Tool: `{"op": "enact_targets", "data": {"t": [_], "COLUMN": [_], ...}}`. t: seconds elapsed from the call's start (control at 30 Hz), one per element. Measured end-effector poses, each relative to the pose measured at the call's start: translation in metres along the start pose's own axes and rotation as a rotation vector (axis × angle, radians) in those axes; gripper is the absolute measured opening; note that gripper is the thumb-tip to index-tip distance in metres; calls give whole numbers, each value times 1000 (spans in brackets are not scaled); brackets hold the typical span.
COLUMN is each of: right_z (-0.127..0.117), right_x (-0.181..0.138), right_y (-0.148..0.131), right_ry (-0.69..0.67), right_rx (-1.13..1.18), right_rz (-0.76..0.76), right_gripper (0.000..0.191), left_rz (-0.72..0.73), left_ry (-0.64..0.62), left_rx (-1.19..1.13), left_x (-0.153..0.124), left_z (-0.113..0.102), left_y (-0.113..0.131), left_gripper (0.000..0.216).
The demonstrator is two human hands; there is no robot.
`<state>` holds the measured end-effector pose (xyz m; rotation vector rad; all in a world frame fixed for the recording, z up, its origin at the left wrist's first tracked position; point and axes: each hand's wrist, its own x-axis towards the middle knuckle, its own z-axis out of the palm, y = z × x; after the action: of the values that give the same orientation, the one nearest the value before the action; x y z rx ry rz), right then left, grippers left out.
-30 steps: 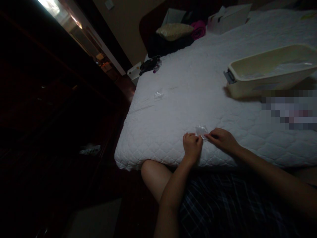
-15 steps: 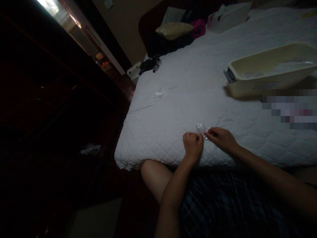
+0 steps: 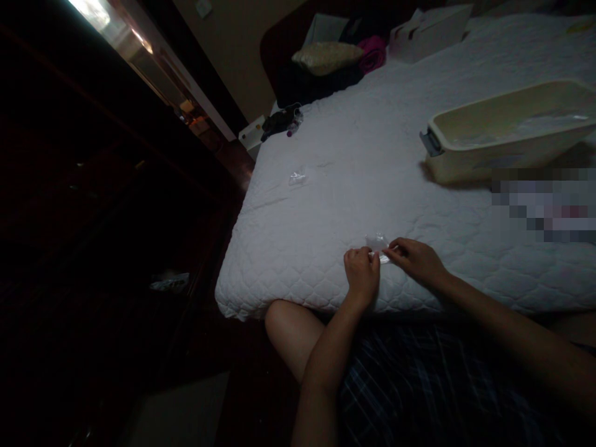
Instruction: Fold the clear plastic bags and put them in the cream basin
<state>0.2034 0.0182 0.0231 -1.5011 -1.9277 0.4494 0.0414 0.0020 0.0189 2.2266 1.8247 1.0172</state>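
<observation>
A small clear plastic bag (image 3: 378, 239) is stretched between my two hands, just above the near edge of a white quilted bed (image 3: 321, 230). My left hand (image 3: 362, 272) pinches its left side with curled fingers. On the other side, my right hand (image 3: 416, 257) grips the bag between thumb and forefinger. A bright fold runs along the edge nearest me. Whether anything lies inside the bag cannot be made out in this dim light.
Another clear plastic bag (image 3: 298, 177) lies farther left on the bed. A cream plastic bin (image 3: 503, 158) with a grey latch stands at right, near a blurred-out patch. A yellowish pillow (image 3: 328, 58), a pink rolled cloth (image 3: 372, 54) and a white box (image 3: 431, 34) sit at the back.
The bag between my hands has been spread wider and flatter, with its near edge now a straighter bright strip. Both hands stay in nearly the same place.
</observation>
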Motion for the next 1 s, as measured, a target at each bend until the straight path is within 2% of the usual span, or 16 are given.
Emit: {"op": "enact_targets", "data": {"t": [0.33, 0.6, 1.0], "right_z": [1, 2, 5], "right_x": [-3, -2, -3], "right_y": [4, 7, 7], "right_ry": [10, -19, 3], "right_rx": [-11, -109, -163], "right_rz": [-95, -237, -314], "right_gripper": [34, 33, 33], "left_rz": [93, 133, 169], "left_ry": [-68, -52, -93], "left_rx": [73, 135, 214], "left_x": [0, 0, 1], "left_z": [1, 3, 0], "left_y": [-2, -3, -2], "left_gripper": [19, 21, 23]}}
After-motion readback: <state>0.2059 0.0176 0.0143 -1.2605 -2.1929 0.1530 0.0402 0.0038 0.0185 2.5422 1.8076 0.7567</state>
